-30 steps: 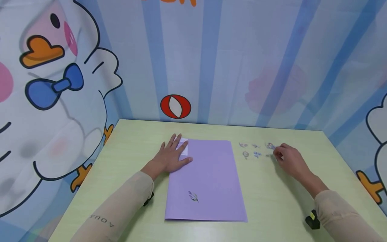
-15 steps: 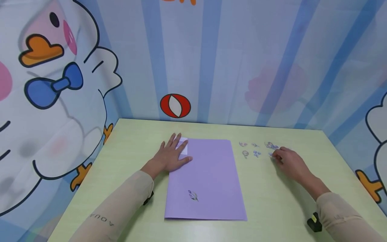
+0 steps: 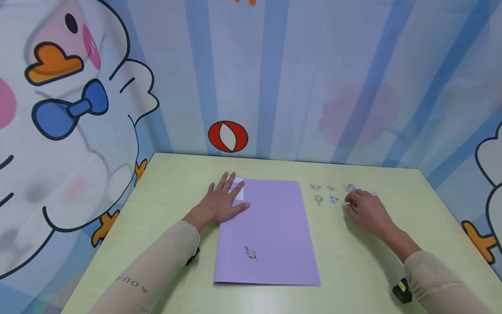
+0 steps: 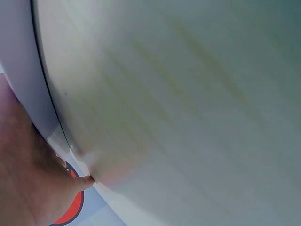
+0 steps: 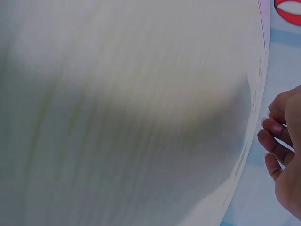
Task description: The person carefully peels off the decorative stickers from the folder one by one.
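Observation:
My left hand (image 3: 219, 205), fingers spread, rests on the upper left corner of a purple sheet or folder (image 3: 270, 226) and partly covers a small white rectangle (image 3: 239, 192). A small flower sticker (image 3: 251, 254) lies on the purple surface's lower part. Over the table to the right, my right hand (image 3: 370, 213) has its fingers curled, with thumb and index tips close together beside the flower pieces. Whether it pinches a piece cannot be seen. Near it lie a blue flower sticker (image 3: 334, 199) and a purple flower sticker (image 3: 350, 187), partly hidden by the hand.
Other small flower pieces lie left of these: a curved one (image 3: 315, 186), a sprig (image 3: 331, 188) and a round one (image 3: 318, 199). The pale table (image 3: 176, 179) ends at a cartoon-printed cloth backdrop (image 3: 290, 87). Each wrist wears a small black device (image 3: 402, 291).
My right hand has shifted slightly left and now covers the spot where a small piece showed at its fingertips. A pale bit shows behind its knuckles. The left hand stays put.

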A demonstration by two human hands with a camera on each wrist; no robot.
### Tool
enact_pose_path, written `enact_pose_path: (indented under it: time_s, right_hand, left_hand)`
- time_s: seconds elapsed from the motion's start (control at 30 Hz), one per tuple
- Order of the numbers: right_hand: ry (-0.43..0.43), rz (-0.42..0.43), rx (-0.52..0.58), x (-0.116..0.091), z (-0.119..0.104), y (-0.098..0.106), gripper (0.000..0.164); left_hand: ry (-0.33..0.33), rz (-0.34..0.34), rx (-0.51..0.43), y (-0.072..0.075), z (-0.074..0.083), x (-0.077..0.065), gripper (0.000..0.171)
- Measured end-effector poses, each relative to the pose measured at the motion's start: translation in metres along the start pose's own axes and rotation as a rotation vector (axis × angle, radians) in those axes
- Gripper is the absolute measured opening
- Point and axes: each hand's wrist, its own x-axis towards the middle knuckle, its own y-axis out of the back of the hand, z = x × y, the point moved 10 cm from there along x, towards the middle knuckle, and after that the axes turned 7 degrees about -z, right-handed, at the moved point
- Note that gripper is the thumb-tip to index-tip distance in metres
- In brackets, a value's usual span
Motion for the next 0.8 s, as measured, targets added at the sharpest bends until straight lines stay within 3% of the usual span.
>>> enact_pose_path:
  time_s: [0.5, 0.8]
  right_hand:
    - [0.204, -0.115, 0.237, 0.022, -0.114, -0.024, 0.03]
    - [0.354, -0.223, 0.279, 0.029, -0.193, -0.036, 0.039]
  left_hand:
    - [-0.009, 0.007, -0.004, 0.001, 0.001, 0.002, 0.085]
    - [0.0, -0.005, -0.001, 0.001, 0.001, -0.001, 0.085]
